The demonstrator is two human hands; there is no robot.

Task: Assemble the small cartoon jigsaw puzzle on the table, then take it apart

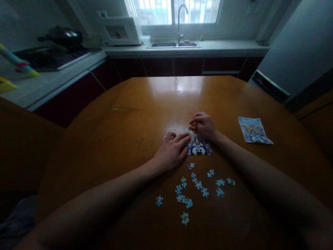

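A partly joined jigsaw puzzle (pixel 199 150) lies on the table, with a blue cartoon dog's face along its near edge. My left hand (pixel 173 149) rests flat at the puzzle's left side, fingers stretched out and fingertips touching it. Over the upper part is my right hand (pixel 205 126), its fingers bent and drawn together at the far edge; whatever they hold is hidden. Closer to me lie several loose pieces, among them one puzzle piece (pixel 184 218) nearest the front, one (pixel 159 200) at the left and one (pixel 210 173) below the puzzle.
A creased picture sheet (pixel 253 130) lies at the right of the wooden table (pixel 125 128). Beyond the table are a counter with a sink (pixel 163 44) and tap, a white microwave (pixel 121 31), and a stove with a black pan (pixel 65 36). A fridge stands at right.
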